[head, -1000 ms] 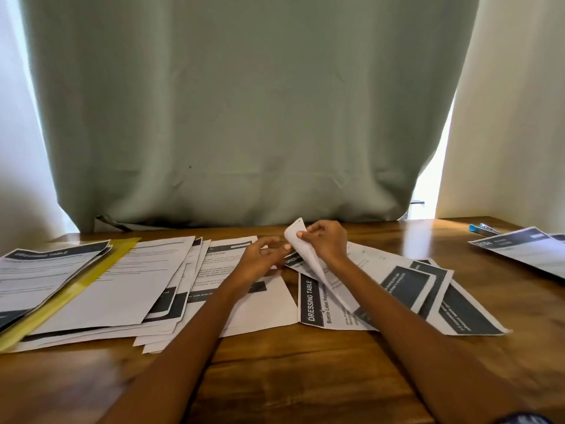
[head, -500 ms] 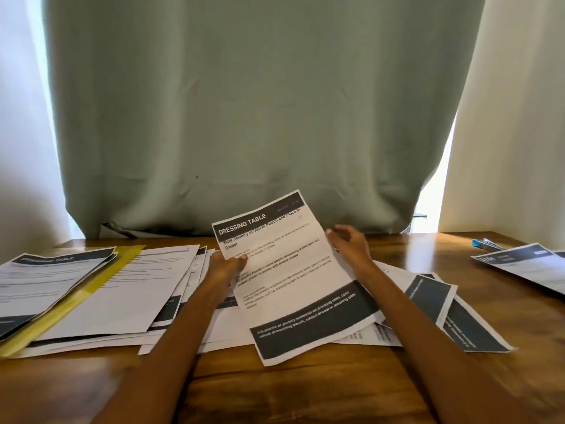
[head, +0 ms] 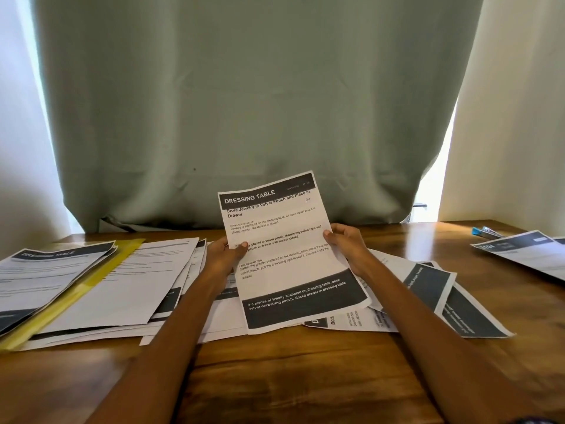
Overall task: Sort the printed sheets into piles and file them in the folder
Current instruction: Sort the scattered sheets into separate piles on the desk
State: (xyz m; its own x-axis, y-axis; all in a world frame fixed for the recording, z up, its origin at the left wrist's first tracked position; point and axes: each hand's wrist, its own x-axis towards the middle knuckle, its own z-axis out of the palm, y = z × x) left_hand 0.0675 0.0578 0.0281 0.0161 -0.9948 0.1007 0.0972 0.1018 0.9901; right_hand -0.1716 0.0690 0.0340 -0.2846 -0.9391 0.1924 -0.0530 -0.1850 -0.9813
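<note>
Table (head: pixel 275 377) wood, papers spread, green curtain (head: pixel 244 102) behind; L hand (head: pixel 224 255) & R hand (head: pixel 347 247) grip clamped on sheet (head: pixel 287 255).

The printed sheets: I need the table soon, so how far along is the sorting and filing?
Partly sorted. Done: a fanned pile lies beside the yellow folder, with sheets on it. In hand: the left hand and right hand hold up a DRESSING TABLE sheet. Left: loose sheets at right remain unsorted; filing looks unfinished.
</note>
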